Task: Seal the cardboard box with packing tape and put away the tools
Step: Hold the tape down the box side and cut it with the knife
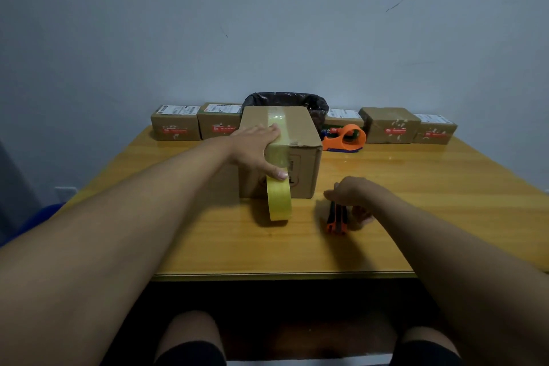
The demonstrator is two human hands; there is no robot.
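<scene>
Head view: the left hand (255, 145) lies flat, pinning tape (279, 196) on the box (306, 169) mid-table; right hand (353, 196) closes on the knife (335, 218). Tape looks thin and sticky, so pinch its edges

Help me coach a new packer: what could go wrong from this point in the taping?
The tape roll hangs uncut from the strip on the cardboard box; only the left hand pins the strip, so its weight may peel it. The right hand is reaching for the orange utility knife without a firm grip yet; a blade working near the left thumb could nick it.
</scene>
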